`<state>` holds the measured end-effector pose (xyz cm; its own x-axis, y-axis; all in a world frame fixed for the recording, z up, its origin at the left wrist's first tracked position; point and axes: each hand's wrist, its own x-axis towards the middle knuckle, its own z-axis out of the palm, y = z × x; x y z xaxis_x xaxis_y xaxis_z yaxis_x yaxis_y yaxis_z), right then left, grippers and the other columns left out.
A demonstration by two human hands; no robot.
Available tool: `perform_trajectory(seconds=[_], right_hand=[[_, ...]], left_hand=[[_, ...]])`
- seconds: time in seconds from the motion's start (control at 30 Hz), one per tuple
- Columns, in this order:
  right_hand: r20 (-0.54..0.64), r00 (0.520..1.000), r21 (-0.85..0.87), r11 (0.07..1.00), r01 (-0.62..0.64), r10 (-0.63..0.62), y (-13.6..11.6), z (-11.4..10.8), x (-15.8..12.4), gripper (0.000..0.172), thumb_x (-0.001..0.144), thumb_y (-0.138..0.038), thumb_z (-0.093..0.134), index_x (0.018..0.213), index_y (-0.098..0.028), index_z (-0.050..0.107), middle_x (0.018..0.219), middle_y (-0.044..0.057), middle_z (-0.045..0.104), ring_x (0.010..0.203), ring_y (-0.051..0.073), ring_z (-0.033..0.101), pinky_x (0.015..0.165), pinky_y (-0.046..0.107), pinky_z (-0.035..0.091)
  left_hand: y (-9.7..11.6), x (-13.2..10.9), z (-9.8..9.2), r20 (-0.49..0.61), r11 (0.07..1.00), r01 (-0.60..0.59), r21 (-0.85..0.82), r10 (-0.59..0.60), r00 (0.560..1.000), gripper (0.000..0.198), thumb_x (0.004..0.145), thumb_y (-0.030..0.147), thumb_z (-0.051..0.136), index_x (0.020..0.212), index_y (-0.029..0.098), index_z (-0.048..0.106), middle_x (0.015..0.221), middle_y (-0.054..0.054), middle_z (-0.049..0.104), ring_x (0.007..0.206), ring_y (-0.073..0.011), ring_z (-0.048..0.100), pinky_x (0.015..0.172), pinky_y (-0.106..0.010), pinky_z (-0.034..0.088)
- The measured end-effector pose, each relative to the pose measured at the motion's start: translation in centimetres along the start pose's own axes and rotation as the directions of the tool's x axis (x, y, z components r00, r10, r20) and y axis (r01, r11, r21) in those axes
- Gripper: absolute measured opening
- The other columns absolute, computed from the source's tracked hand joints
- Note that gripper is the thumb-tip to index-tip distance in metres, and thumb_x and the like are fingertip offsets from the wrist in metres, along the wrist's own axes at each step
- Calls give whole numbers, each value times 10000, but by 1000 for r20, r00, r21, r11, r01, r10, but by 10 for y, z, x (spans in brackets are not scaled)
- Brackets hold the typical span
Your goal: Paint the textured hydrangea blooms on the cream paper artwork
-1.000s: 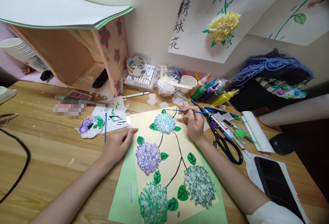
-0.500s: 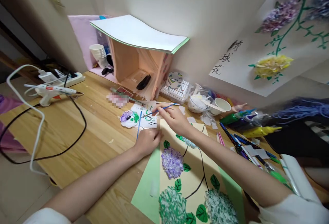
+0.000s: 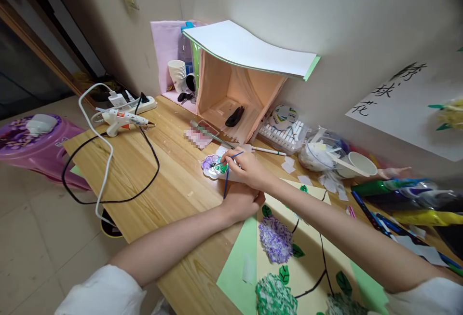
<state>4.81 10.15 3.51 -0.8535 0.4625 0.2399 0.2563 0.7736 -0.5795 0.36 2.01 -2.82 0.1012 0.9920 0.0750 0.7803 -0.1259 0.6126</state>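
My right hand [image 3: 249,168] pinches a thin blue paintbrush [image 3: 236,155], its tip over the flower-shaped white palette [image 3: 211,175] with purple, black and green paint. Just below it, my left hand [image 3: 240,204] is closed around a second blue paintbrush [image 3: 226,184] that points up past the palette's edge. Both wrists lie close together, the right forearm crossing over the picture. That picture is a cream sheet [image 3: 307,262] on green card [image 3: 233,276], with a purple textured flower [image 3: 276,240], a green one [image 3: 276,295], dark stems and green leaves.
A glue gun [image 3: 121,119] and its looping cables lie at left by a power strip [image 3: 142,106]. Behind the palette stands a peach box [image 3: 217,83] under white sheets. Markers [image 3: 284,127], a paper cup [image 3: 358,164] and paint bottles [image 3: 383,187] line the back right.
The view has swung left. My right hand has moved the brush from the paint-marked white paper to the palette. My left hand still grips its brush.
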Motion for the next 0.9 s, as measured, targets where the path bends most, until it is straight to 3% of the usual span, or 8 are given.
perform_trajectory(seconds=[0.17,0.73,0.9], right_hand=[[-12,1000,27,999,-28,28,-1,-3,4,234,905,-156,401,845,-167,627,821,46,656,825,169,554,756,280,396],[5,999,-11,999,-41,41,-1,-3,5,263,911,-179,386,832,-168,637,797,56,652,820,183,566,752,295,411],[-126,987,196,978,-76,102,-3,-17,-5,315,947,-284,369,880,-176,657,838,47,671,837,170,594,790,296,429]], left_hand=[[0,0,-1,30,1000,-8,2,8,1000,341,884,298,372,779,154,663,789,-85,704,712,-222,636,658,-327,454],[0,1,1,39,1000,14,21,-14,999,329,883,315,389,815,165,673,846,-81,709,789,-221,633,698,-317,443],[1,-1,-1,34,999,36,15,-36,999,398,903,328,363,722,163,676,772,-85,711,715,-206,642,662,-303,432]])
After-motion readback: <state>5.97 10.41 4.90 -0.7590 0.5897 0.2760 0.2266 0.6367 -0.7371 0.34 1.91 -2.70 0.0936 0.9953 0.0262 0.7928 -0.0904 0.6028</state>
